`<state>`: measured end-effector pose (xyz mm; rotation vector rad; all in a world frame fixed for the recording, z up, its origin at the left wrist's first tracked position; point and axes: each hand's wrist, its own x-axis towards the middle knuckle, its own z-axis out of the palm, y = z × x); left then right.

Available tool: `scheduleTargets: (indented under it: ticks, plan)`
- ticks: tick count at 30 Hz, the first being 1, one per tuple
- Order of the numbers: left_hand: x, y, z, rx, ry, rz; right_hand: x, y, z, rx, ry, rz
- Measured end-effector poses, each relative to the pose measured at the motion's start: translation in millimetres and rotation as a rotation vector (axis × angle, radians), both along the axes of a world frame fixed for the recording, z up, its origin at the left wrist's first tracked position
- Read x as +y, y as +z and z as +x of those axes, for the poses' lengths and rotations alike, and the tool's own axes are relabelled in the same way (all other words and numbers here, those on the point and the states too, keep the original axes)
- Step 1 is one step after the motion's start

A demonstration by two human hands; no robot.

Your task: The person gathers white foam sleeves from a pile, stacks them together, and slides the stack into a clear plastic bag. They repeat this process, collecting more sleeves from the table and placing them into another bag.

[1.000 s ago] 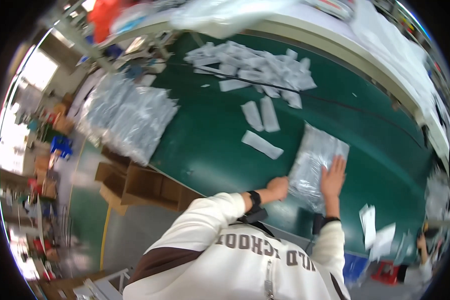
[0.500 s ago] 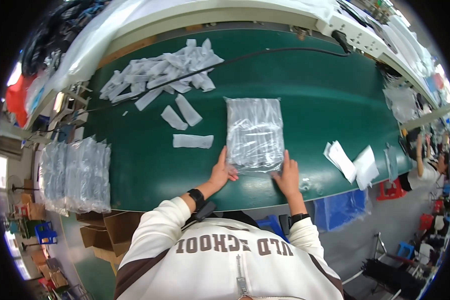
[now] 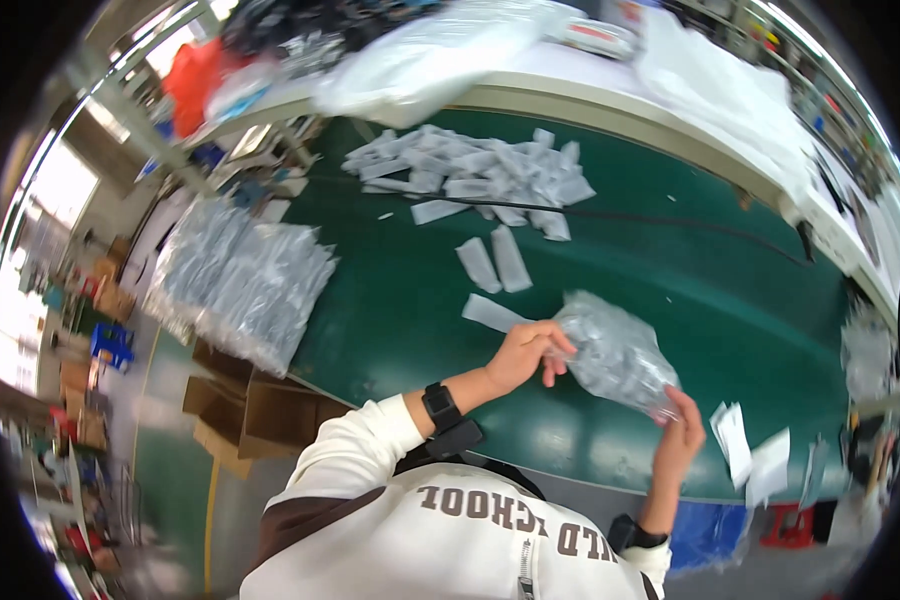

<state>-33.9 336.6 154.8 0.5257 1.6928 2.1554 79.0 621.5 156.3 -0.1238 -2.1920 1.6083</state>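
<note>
A clear plastic-wrapped package (image 3: 615,350) is tilted above the green table, its film shiny and crinkled. At its left end, my left hand (image 3: 525,358) pinches the wrap between thumb and fingers. My right hand (image 3: 678,430) grips the lower right corner, with the fingertips partly hidden by the film. Just beyond my left hand lies a white strip (image 3: 490,312), its near end close to my fingers. Two more white strips, one left (image 3: 477,264) and one right (image 3: 511,258), rest farther back, in front of a heap of similar strips (image 3: 490,175).
Several wrapped packages (image 3: 245,280) are piled at the table's left edge, above open cardboard boxes (image 3: 280,415). A black cable (image 3: 660,217) crosses the far side below a raised shelf (image 3: 630,122). White papers (image 3: 767,466) lie near the right front edge.
The package lay flat on the table between my hands; now it is lifted, turned and tilted, with both hands gripping it. The whole view has swung to the left.
</note>
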Motion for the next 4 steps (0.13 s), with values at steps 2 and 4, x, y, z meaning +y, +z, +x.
scheduleTargets:
  ticks: [2, 4]
  plan:
    - [-22.9, 30.2, 1.6, 0.061, 0.036, 0.064, 1.1, 33.7, -0.8, -0.058, 0.101, -0.149]
    - [-46.9, 58.4, 3.6, 0.054, -0.066, 0.200, -10.2, 69.8, -9.6, -0.149, 0.315, -0.399]
